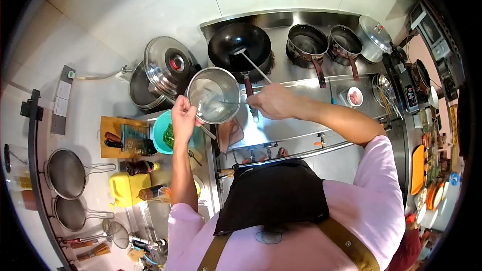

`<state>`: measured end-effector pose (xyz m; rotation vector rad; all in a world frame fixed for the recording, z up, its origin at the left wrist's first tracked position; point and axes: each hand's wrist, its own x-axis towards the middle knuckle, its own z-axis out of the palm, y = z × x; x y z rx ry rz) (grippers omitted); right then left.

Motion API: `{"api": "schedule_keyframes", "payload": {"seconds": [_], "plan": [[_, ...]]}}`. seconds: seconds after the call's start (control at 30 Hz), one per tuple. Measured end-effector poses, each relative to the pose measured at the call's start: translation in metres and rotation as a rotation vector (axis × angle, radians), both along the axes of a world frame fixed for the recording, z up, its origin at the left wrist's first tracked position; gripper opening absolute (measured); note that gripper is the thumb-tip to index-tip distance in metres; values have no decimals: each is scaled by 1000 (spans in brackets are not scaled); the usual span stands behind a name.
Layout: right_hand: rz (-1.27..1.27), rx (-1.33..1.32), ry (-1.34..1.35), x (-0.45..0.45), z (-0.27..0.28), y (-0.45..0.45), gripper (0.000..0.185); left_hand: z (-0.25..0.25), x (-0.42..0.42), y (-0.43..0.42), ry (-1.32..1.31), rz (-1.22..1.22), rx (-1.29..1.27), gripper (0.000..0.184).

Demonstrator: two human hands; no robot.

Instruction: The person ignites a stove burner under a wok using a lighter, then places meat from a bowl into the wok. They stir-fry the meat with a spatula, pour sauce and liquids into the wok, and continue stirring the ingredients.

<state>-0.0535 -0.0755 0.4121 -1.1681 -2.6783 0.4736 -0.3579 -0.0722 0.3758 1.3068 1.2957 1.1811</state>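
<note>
My left hand [184, 117] is closed on the near left edge of a round stainless-steel pot [232, 81], held tilted above the counter's edge. A short metal handle [208, 131] sticks out below it. Pale, shiny contents show inside the pot. My right hand [271, 101] grips a thin metal utensil [235, 103] whose far end reaches into the pot; its tip is too unclear to name. Just behind stands a black wok [226, 40] on the stove, with a spatula [253, 64] resting in it and its handle passing near my right hand.
Two dark saucepans [307, 40] and a lidded pot [374, 37] line the stove's back. A large lidded pot [155, 78] stands left. Nearby are a turquoise bowl [159, 128] of chopped greens, knives on a wooden board [106, 150], a yellow jug [125, 189] and a small meat bowl [355, 97].
</note>
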Motion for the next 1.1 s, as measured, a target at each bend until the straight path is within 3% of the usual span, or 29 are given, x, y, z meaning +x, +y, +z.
{"api": "schedule_keyframes", "payload": {"seconds": [0.17, 0.27, 0.37, 0.5, 0.73, 0.87, 0.93, 1.1], "plan": [[-66, -391, 398, -9, -43, 9, 15, 10, 9, 17, 120, -81, -76, 18], [-378, -1163, 501, -16, -8, 7, 16, 7, 17, 21, 155, -76, -80, 19], [-469, -1509, 835, -24, -10, 11, 17, -7, 22, 11, 53, -5, -53, 18], [-548, -1552, 1040, -32, -37, 32, 16, -42, 23, 7, -151, 110, 72, 18], [-547, -1308, 1019, -16, -16, 49, 19, -70, 38, 31, -420, 321, 119, 15], [-634, -1172, 1047, -3, 3, 64, 20, -73, 49, 62, -443, 355, 55, 16], [-640, -1247, 1099, 8, 2, 81, 19, -69, 53, 72, -448, 384, 29, 17], [-687, -936, 1053, 36, -26, 125, 20, -67, 56, 86, -457, 430, 28, 16]]}}
